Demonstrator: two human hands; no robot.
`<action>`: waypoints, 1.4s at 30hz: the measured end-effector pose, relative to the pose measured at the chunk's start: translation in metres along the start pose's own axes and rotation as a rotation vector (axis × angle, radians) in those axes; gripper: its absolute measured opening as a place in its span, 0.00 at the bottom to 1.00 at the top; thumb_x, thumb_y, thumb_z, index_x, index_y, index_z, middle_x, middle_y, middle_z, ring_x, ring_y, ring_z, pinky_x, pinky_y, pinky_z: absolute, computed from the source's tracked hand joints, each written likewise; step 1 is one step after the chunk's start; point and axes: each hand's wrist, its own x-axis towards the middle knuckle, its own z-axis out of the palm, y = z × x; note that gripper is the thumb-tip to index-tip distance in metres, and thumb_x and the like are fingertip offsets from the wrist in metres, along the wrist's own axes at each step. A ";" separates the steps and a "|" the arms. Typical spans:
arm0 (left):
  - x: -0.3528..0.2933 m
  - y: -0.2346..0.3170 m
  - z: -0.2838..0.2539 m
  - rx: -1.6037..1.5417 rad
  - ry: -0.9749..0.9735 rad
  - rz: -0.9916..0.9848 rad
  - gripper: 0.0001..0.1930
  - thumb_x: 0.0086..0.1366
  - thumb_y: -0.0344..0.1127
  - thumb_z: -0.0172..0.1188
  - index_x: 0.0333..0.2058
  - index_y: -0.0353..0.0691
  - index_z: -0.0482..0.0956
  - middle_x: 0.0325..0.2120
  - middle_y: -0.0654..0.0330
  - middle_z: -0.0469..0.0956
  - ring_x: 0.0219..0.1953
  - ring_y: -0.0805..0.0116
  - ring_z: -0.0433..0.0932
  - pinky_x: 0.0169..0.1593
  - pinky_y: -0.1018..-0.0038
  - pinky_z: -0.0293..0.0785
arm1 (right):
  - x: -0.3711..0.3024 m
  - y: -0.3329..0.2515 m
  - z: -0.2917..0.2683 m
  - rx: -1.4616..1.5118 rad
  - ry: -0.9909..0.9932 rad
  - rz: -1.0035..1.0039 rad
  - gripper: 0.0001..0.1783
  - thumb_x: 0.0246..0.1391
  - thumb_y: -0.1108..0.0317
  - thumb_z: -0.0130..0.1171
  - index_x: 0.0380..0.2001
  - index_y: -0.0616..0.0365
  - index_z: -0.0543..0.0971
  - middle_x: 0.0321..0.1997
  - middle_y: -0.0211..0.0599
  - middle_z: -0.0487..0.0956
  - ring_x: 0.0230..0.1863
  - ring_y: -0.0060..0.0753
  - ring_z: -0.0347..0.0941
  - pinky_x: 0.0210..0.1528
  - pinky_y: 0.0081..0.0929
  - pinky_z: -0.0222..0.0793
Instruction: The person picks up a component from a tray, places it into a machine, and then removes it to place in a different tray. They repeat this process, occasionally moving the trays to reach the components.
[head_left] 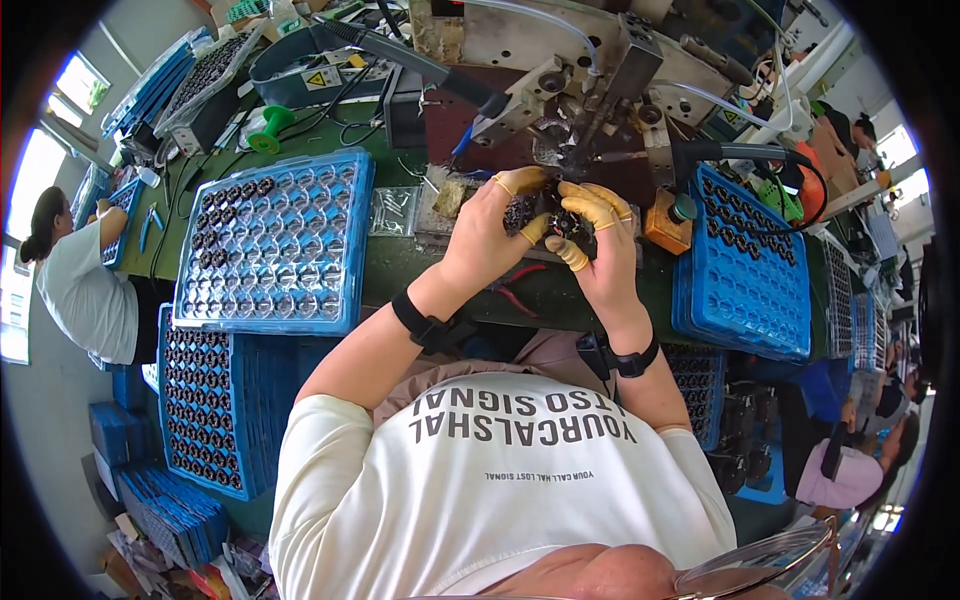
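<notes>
Dark parts [574, 229] lie between left grip [488, 218] and right grip [608, 236].

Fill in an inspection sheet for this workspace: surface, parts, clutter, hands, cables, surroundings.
Surface: green table, crowded.
Parts: dark parts between the hands, detail unclear; left tray has black pieces toward its left side, right tray toward its far end.
Clutter: red-handled pliers, clear bag, green spool, orange bottle.
Hands: left hand and right hand at the dark parts, yellow finger covers on both; exact grip hidden.
Cables: black cord looping over right tray; clear hose at the machine.
Surroundings: tray stack at left; one co-worker at left, others at right.
</notes>
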 end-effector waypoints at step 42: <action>-0.090 -0.021 -0.344 0.978 0.013 -0.767 0.16 0.52 0.34 0.65 0.41 0.37 0.81 0.36 0.51 0.82 0.39 0.57 0.81 0.43 0.69 0.75 | -0.065 0.086 -0.065 -0.398 0.027 0.392 0.20 0.59 0.60 0.57 0.47 0.65 0.74 0.49 0.47 0.78 0.52 0.42 0.73 0.53 0.30 0.67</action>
